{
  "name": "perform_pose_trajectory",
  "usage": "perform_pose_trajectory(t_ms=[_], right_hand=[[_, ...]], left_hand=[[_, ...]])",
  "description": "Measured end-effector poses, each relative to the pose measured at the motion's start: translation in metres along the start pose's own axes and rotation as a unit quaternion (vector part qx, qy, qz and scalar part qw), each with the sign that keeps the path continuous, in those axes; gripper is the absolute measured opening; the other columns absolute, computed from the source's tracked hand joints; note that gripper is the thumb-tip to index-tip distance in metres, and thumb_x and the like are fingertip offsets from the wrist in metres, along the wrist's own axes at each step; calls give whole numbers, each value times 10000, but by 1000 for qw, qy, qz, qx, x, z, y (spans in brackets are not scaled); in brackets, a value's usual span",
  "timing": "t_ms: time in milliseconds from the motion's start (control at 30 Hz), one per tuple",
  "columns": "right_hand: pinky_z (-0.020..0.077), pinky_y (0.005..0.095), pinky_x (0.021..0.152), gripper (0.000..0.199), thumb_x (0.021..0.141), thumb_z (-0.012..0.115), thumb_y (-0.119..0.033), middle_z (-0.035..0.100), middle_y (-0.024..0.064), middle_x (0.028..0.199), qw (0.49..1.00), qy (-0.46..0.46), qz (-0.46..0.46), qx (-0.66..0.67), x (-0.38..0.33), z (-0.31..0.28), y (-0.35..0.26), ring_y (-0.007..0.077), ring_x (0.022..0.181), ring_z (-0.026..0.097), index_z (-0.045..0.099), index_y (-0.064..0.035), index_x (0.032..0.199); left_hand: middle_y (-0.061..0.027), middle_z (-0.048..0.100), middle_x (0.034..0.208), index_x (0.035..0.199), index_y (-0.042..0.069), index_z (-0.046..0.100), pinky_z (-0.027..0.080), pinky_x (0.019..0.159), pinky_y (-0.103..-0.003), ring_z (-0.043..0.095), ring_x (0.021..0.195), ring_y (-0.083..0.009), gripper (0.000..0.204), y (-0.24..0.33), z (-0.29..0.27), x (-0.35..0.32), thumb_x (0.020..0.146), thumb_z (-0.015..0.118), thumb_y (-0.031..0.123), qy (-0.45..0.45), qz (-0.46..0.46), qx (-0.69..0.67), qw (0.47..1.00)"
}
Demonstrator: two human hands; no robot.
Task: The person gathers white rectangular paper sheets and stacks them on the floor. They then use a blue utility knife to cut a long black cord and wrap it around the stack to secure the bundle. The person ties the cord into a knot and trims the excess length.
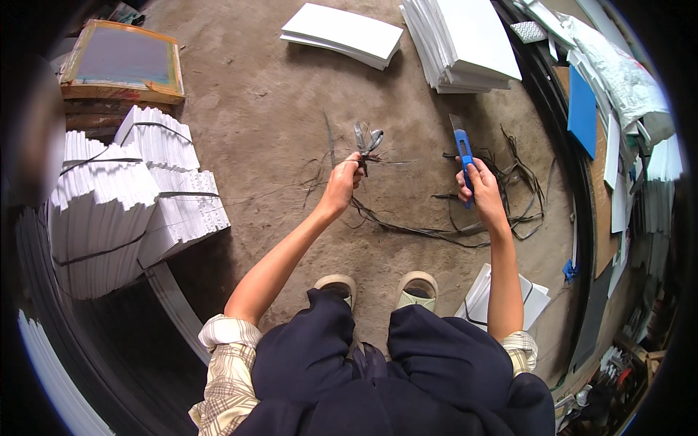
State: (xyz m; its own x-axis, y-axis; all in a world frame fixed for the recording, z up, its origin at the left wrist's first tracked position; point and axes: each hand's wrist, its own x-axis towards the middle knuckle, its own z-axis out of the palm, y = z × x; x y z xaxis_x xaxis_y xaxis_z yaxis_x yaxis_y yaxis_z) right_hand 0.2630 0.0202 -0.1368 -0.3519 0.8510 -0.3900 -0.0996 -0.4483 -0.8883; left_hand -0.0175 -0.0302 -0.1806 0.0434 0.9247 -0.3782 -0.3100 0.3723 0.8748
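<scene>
My left hand is closed round a bunch of dark plastic strapping, its loops and frayed ends sticking up past the fingers. In my right hand is a blue utility knife, its blade out and pointing away from me. Below and around the knife, a tangle of black plastic strapping lies on the floor. One long strand of it runs left toward my left hand; whether it joins the held bunch I cannot tell.
Bundles of white sheets tied with black strap stand at left, beside a wooden-framed screen. Ahead lie a low white stack and a taller white stack. A strapped white bundle rests near my right foot. Offcuts and a blue sheet line the right.
</scene>
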Motion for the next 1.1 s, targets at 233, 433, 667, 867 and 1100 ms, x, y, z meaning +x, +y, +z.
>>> perform_pose_trajectory(t_ms=[233,433,667,867,1100], right_hand=[[286,200,391,458,890,403,-500,382,-44,521,999,35,9,-34,-24,37,5,42,418,345,506,-62,806],[388,234,739,306,909,464,-322,496,28,807,988,-149,16,23,-43,81,10,87,748,469,489,-27,984],[308,196,439,399,910,446,-355,407,-7,660,981,-172,64,60,-47,111,7,65,498,358,385,-82,1195],[279,201,398,553,917,422,-340,348,-20,546,976,-203,21,74,-35,117,3,70,435,320,224,-114,1381],[339,204,407,497,924,420,-302,406,-19,546,978,-208,9,20,-22,108,4,65,434,393,282,-126,1368]], left_hand=[[41,465,715,1035,11,546,349,578,-179,400,616,-30,232,20,0,-12,900,413,145,-39,32,32,998],[-67,600,951,1135,-25,528,465,758,-208,544,784,-71,308,44,8,-26,865,549,122,1,-16,-20,1000],[-87,610,963,1073,-32,542,492,744,-211,586,818,-110,288,53,12,-32,829,604,107,15,-31,-93,995],[-35,612,917,1010,2,578,487,723,-182,570,809,-73,206,63,20,-41,836,594,111,-20,-55,-92,994],[3,597,871,988,35,587,463,665,-175,537,727,-54,174,65,17,-43,843,590,133,-43,-56,-68,995]])
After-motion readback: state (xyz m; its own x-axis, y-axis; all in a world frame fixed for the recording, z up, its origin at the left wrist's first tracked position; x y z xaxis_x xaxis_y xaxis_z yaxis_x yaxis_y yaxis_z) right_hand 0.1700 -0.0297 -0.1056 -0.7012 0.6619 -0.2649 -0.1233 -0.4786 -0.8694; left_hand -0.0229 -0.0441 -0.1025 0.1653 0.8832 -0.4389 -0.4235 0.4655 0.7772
